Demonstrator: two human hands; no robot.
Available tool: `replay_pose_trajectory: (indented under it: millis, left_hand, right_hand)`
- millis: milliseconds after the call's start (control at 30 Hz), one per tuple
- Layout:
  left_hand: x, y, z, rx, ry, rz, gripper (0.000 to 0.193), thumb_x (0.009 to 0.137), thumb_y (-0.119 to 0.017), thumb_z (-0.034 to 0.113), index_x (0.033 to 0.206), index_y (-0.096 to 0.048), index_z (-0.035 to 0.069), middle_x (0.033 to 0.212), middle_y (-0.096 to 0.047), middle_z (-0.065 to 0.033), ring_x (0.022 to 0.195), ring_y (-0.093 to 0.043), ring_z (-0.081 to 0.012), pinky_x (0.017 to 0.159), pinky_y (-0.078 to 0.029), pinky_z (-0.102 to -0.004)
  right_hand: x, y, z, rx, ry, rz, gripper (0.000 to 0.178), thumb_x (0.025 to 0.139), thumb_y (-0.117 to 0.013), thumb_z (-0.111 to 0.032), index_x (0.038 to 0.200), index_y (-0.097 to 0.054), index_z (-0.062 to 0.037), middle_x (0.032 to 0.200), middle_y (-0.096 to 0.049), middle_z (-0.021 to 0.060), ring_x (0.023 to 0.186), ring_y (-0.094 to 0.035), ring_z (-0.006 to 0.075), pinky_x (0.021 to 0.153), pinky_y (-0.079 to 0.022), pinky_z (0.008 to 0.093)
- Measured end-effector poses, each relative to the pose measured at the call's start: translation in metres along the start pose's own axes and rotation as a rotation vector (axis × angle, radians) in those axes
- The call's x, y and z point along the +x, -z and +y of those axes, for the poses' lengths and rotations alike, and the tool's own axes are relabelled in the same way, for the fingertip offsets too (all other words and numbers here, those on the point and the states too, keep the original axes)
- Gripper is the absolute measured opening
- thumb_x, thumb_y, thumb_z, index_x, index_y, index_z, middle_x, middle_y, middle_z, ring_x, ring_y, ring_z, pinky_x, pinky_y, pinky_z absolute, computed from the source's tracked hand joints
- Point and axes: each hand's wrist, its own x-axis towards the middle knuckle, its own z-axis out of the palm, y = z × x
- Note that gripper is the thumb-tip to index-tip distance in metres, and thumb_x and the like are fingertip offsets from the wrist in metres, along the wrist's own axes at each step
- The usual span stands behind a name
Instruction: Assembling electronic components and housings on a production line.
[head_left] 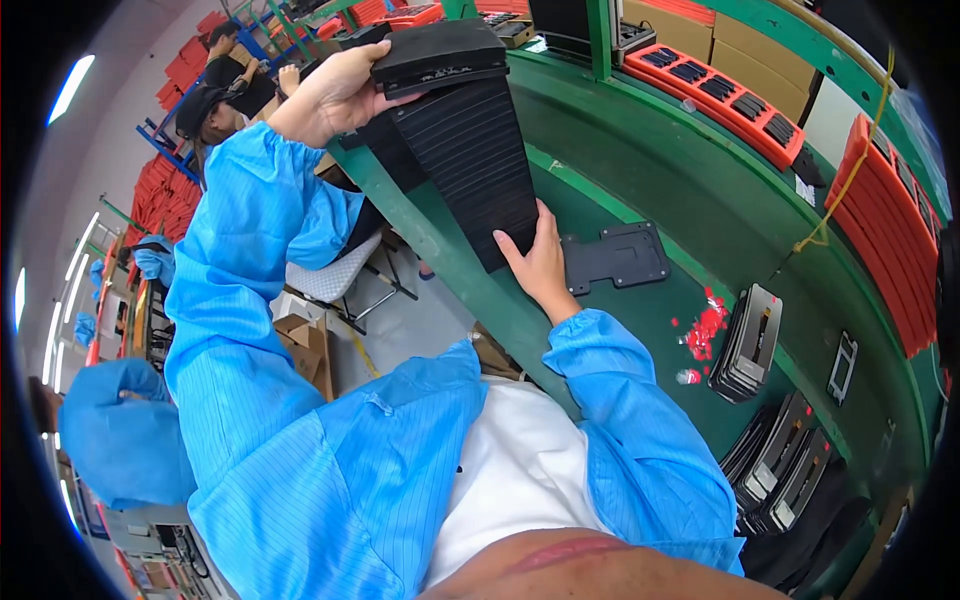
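- Left hand (348, 95): thumb and fingers closed on the end block (445, 45) of the black stack (465, 150); a slackened pinch could let end pieces slide.
- Right hand (537, 265): thumb and fingers spread against the near end; firmness cannot be told. Uneven pressure could shear the layers.
- Black stack: between both hands, by the edge of the green bench (640, 312); tilting could spill pieces to the floor (432, 325).
- Black plate (620, 257): flat, just beside the right hand; liable to be knocked.
- Red bits (707, 325): loose, farther right; a sleeve could scatter them.
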Motion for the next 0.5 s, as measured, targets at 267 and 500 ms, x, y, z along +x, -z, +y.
replay_pose_trajectory:
  millis: [267, 500]
  left_hand:
    - [-0.01, -0.005, -0.005, -0.03, -0.033, 0.036, 0.039, 0.109, -0.044, 0.024, 0.132, -0.045, -0.007, 0.118, -0.064, -0.0206, 0.105, -0.07, -0.0278, 0.088, -0.066, -0.0394]
    - [-0.008, 0.006, 0.0, 0.031, 0.029, -0.006, 0.038, 0.109, -0.042, 0.024, 0.13, -0.046, -0.008, 0.119, -0.064, -0.0214, 0.109, -0.069, -0.0275, 0.095, -0.063, -0.0398]
  right_hand:
    - [0.001, 0.003, 0.002, 0.012, -0.009, 0.011, 0.08, 0.089, -0.075, -0.039, 0.147, -0.037, 0.0011, 0.141, -0.049, 0.0244, 0.131, -0.049, 0.0424, 0.109, -0.039, 0.0473]
    - [0.0, 0.001, 0.006, 0.007, -0.006, 0.007, 0.08, 0.089, -0.074, -0.042, 0.147, -0.038, 0.0003, 0.142, -0.049, 0.0239, 0.131, -0.048, 0.0424, 0.11, -0.038, 0.0478]
